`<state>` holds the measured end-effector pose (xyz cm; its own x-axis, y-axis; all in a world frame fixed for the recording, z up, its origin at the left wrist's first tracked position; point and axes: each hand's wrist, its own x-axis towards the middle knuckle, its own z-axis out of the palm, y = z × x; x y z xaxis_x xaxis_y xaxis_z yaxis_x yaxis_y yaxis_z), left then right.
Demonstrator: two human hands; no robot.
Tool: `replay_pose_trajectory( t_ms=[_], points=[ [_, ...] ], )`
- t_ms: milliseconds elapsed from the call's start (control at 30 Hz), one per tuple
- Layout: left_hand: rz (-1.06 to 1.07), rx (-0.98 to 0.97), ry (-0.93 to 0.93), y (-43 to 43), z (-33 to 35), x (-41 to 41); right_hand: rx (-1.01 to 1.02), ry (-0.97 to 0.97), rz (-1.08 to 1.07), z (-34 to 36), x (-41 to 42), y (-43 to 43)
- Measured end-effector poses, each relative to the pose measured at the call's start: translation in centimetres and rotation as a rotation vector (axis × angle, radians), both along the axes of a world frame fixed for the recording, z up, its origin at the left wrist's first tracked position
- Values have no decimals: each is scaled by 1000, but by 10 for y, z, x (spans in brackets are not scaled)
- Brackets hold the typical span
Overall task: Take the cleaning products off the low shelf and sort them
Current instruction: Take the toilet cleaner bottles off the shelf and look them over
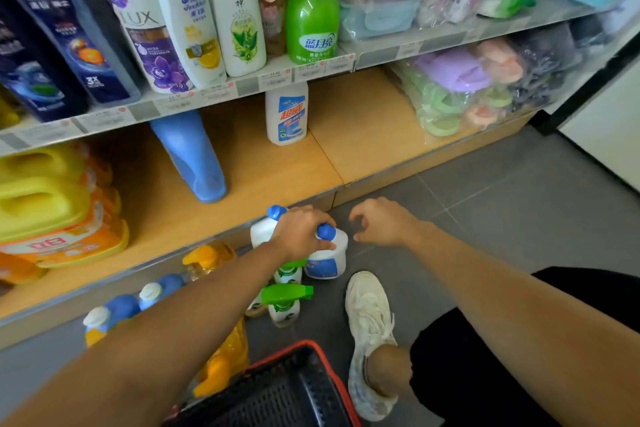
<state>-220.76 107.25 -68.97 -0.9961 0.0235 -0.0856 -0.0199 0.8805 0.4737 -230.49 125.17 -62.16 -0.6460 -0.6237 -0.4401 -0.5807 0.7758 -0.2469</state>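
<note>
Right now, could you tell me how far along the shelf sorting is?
Done: green spray bottles and yellow bottles stand grouped on the floor. In hand: the left hand grips a white blue-capped bottle there; the right hand hovers empty. Left: a blue-labelled bottle, a tall blue bottle and yellow jugs sit on the low shelf.
</note>
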Motion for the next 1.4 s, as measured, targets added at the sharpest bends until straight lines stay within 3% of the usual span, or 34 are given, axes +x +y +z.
replay_pose_trajectory(
  t_ms=[133,233,300,567,800,967,1233,1400],
  points=[
    [-31,-254,73,-13,-14,7,-53,36,-40,4,-7,-7],
    [191,-387,148,-28,-25,23,-152,32,-102,7,-23,-16],
    [346,-293,130,-34,-30,27,-225,27,-127,7,-35,-29],
    [488,161,226,-36,-47,26,-521,-80,-342,-27,-80,-116],
    [441,114,245,-48,-51,30,-693,-249,-532,-81,-113,-179],
    [468,109,257,-45,-54,26,-769,-377,-469,-99,-142,-201],
    [492,88,266,-44,-55,24,-956,-400,-495,-101,-164,-212],
    [487,66,268,-45,-55,24,-973,-295,-492,-109,-155,-201]
  ],
)
